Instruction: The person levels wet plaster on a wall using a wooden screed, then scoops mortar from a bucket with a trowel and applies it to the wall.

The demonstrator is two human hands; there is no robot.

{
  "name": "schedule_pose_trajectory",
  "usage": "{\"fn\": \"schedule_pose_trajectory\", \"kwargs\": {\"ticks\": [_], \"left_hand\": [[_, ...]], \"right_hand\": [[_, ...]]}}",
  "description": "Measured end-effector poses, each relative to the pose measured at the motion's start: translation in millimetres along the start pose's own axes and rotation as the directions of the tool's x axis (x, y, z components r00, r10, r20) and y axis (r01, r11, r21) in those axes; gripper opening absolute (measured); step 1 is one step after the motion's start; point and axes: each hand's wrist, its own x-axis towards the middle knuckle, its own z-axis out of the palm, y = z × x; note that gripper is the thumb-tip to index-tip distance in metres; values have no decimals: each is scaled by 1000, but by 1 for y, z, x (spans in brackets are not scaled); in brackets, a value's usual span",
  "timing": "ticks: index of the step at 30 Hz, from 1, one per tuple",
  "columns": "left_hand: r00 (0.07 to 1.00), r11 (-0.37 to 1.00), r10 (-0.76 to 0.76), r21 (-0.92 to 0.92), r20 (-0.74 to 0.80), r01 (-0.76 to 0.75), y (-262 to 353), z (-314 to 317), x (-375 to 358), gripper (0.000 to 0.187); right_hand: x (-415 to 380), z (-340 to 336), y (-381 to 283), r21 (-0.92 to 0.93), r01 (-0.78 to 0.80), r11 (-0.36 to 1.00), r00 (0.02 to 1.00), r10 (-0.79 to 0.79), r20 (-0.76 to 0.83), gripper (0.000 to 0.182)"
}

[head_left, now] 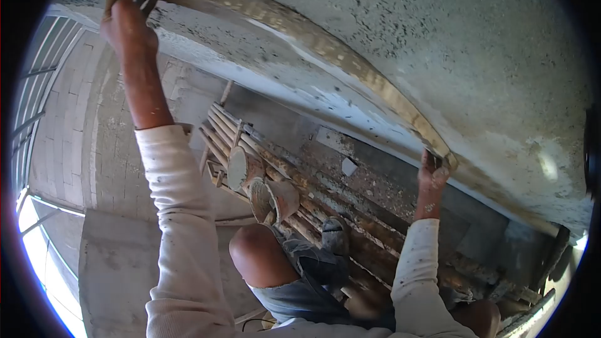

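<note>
A long, mortar-smeared wooden batten (325, 44) lies along the lower edge of a rough plastered concrete beam (463, 56); it looks bowed in this wide view. Near its upper left end, my left hand (130, 22) is raised with the fingers closed around the batten. My right hand (433, 174) grips the opposite end, its fingers partly hidden behind the wood. Wet grey mortar marks the beam face just above the batten. Both white sleeves carry dark splashes.
Below me is a scaffold platform of wooden poles (300, 181), spattered with mortar. Several mortar buckets (287, 199) stand on it beside my bent knee. A block wall (62, 112) and a metal-framed window opening (37, 87) are at the left. Rubble (332, 166) lies further down.
</note>
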Motion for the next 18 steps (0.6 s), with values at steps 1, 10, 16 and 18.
{"fn": "schedule_pose_trajectory", "kwargs": {"ticks": [1,10,16,18], "left_hand": [[1000,1000,-21,4,9,21,-10,-18,31,75],[996,988,-86,131,31,81,-59,-55,85,65],[994,993,-79,91,71,72,-92,-66,87,50],[993,989,-50,142,106,34,-102,-67,68,49]], "right_hand": [[-18,25,28,27,-33,999,999,33,-25,59],[-50,44,94,43,-115,992,992,113,53,51],[-91,63,120,26,-200,979,939,184,292,68],[-84,64,124,81,-203,976,954,179,239,70]]}}
